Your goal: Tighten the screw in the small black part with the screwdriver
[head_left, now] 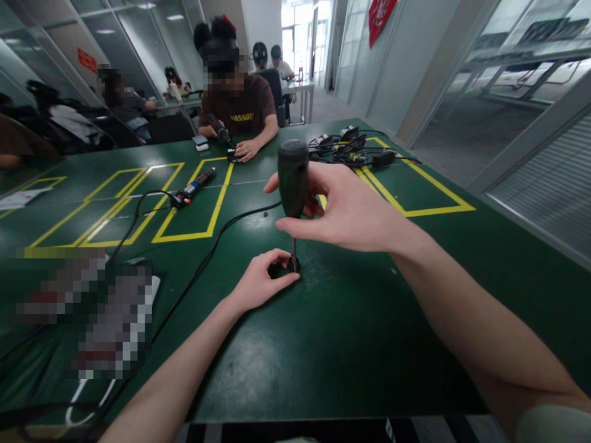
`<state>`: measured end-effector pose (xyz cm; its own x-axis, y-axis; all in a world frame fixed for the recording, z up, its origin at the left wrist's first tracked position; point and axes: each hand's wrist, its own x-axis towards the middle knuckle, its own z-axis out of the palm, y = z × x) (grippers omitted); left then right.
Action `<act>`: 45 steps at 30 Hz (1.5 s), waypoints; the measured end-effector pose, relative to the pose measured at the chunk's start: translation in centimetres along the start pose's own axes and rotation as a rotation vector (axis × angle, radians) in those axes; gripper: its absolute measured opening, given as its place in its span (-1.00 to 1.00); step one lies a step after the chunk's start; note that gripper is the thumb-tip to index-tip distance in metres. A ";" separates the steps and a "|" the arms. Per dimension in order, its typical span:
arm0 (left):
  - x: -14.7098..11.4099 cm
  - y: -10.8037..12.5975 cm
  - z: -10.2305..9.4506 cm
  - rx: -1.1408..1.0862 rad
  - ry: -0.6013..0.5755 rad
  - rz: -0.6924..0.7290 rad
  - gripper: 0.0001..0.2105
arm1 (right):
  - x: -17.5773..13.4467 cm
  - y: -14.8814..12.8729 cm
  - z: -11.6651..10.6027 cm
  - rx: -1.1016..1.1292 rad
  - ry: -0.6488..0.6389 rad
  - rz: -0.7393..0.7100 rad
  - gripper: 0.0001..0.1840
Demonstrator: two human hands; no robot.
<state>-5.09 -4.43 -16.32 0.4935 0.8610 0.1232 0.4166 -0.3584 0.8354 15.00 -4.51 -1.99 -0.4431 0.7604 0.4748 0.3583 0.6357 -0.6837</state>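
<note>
My right hand is closed around the thick dark handle of a screwdriver, with the thumb low on the near side and the fingers partly hidden behind the handle. The screwdriver stands upright, its thin shaft pointing down to a small round black part on the green table. Whether the tip is seated in the part cannot be made out. My left hand pinches that black part between thumb and fingers, low against the tabletop.
A black cable crosses the table left of my hands. Beyond it lies a corded power screwdriver. Tangled black cables sit at the back right. Two blurred devices lie at left. Opposite, a co-worker uses a power screwdriver.
</note>
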 end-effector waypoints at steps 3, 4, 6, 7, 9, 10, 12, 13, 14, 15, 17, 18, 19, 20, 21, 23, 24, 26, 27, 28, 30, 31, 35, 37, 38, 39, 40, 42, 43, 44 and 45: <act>0.0 -0.1 0.0 -0.001 -0.001 -0.006 -0.78 | 0.0 0.0 0.0 0.005 -0.007 0.004 -0.71; 0.0 -0.1 0.0 -0.001 -0.002 -0.005 -0.78 | 0.0 0.0 0.0 0.006 -0.010 0.005 -0.71; 0.1 0.0 0.0 0.003 0.002 -0.003 -0.78 | 0.0 -0.1 -0.1 0.005 -0.015 0.008 -0.72; 0.1 0.0 0.0 0.005 0.004 -0.003 -0.78 | 0.0 -0.1 -0.1 0.005 -0.015 0.007 -0.72; 0.1 0.0 0.0 0.006 0.006 -0.002 -0.78 | 0.0 -0.1 -0.1 0.006 -0.009 0.001 -0.71; 0.1 0.1 0.0 0.007 0.006 -0.003 -0.78 | 0.0 0.0 -0.1 0.006 -0.006 -0.002 -0.71; 0.0 0.0 0.0 0.009 0.004 -0.005 -0.78 | 0.0 0.0 -0.1 0.005 -0.001 -0.006 -0.70; 0.0 0.0 0.0 0.011 0.004 -0.006 -0.78 | 0.0 0.0 -0.1 0.005 -0.001 -0.006 -0.70; 0.0 0.0 0.0 0.012 0.005 -0.006 -0.77 | 0.0 0.0 -0.1 0.006 -0.001 -0.004 -0.70; 0.0 0.0 0.0 0.011 0.004 -0.007 -0.77 | 0.0 0.0 -0.1 0.008 -0.002 0.001 -0.71; 0.0 -0.1 0.0 0.010 0.002 -0.008 -0.76 | 0.0 0.0 -0.1 0.013 -0.002 0.010 -0.72; 0.0 -0.1 0.0 0.010 0.001 -0.008 -0.77 | 0.0 0.0 -0.1 0.016 -0.002 0.012 -0.73; 0.0 -0.1 0.0 0.010 0.002 -0.008 -0.77 | 0.0 0.0 -0.1 0.020 -0.003 0.009 -0.72; 0.0 0.0 0.0 0.009 0.002 -0.008 -0.78 | 0.0 0.0 -0.1 0.024 -0.002 0.003 -0.72; 0.0 0.0 0.0 0.009 0.003 -0.007 -0.78 | 0.0 0.1 -0.1 0.027 -0.001 -0.005 -0.71; 0.0 0.1 0.0 0.005 0.003 -0.006 -0.79 | -0.1 0.1 -0.1 0.029 0.000 -0.016 -0.69; 0.0 0.1 0.0 0.002 0.002 -0.006 -0.79 | -0.1 0.1 -0.1 0.027 -0.001 -0.015 -0.68; 0.0 0.2 0.0 -0.003 0.002 -0.006 -0.79 | -0.1 0.1 -0.1 0.018 -0.007 -0.005 -0.69; 0.0 0.2 0.0 -0.006 0.003 -0.005 -0.79 | -0.1 0.1 -0.1 0.014 -0.010 0.000 -0.70; 0.0 0.2 -0.1 -0.007 0.004 -0.004 -0.79 | -0.1 0.1 -0.1 0.012 -0.012 0.002 -0.71; 0.0 0.2 -0.1 -0.007 0.011 0.000 -0.79 | -0.1 0.0 -0.1 0.014 -0.010 -0.004 -0.71; 0.0 0.1 -0.1 -0.006 0.012 0.002 -0.80 | -0.1 0.0 -0.1 0.016 -0.007 -0.011 -0.71; 0.0 0.1 0.0 0.004 0.003 -0.004 -0.79 | -0.1 0.0 -0.1 0.014 -0.009 -0.019 -0.72; -0.1 0.1 0.0 0.003 -0.002 -0.009 -0.79 | 0.0 0.1 -0.1 0.007 -0.014 -0.008 -0.74; 0.0 0.1 0.0 0.001 -0.003 -0.010 -0.79 | 0.0 0.0 -0.1 0.006 -0.016 -0.005 -0.74; 0.0 0.1 0.0 -0.002 -0.002 -0.010 -0.79 | 0.0 0.0 -0.2 0.005 -0.018 -0.005 -0.74; 0.0 0.1 0.0 -0.004 -0.002 -0.010 -0.79 | 0.0 0.0 -0.2 0.004 -0.019 -0.004 -0.73; 0.0 0.1 0.0 -0.006 -0.002 -0.011 -0.79 | 0.0 -0.1 -0.2 -0.002 -0.022 0.003 -0.72; 0.0 0.1 0.0 -0.007 -0.002 -0.012 -0.79 | 0.0 -0.1 -0.2 -0.005 -0.022 0.010 -0.72; 0.0 0.1 0.0 -0.007 -0.004 -0.013 -0.79 | 0.0 -0.2 -0.2 -0.008 -0.020 0.016 -0.72; 0.1 0.0 0.0 -0.005 -0.003 -0.013 -0.79 | 0.0 -0.2 -0.2 -0.008 -0.018 0.019 -0.72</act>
<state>-5.07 -4.38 -16.27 0.4905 0.8644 0.1107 0.4191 -0.3454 0.8397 15.07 -4.59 -1.80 -0.4511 0.7699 0.4515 0.3734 0.6223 -0.6880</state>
